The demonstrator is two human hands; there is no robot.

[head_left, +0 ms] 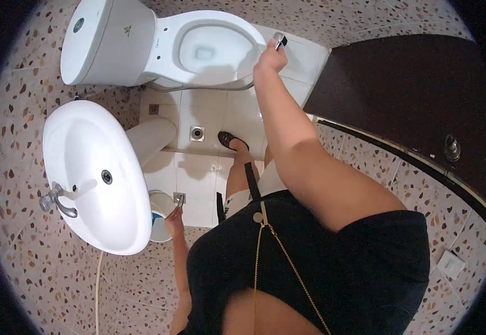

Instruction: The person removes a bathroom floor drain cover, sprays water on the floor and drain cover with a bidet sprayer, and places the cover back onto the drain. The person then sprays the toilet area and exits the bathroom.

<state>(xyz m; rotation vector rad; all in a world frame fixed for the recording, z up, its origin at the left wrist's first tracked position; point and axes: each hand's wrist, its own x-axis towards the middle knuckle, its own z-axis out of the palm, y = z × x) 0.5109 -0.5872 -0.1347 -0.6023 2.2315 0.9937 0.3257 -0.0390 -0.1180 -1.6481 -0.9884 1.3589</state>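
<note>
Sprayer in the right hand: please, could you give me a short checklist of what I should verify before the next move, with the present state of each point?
1. Sprayer held firmly: ok, the right hand is closed around it.
2. Toilet bowl uncovered: ok, its inside is in plain view.
3. Sprayer over the bowl: not ok, in this view it sits just past the front rim.
4. Water supply on: cannot tell, no spray shows.
5. Left hand gripping the bucket: cannot tell, it overlaps the edge in this view.
6. Floor drain uncovered: ok, nothing lies on it.
</note>
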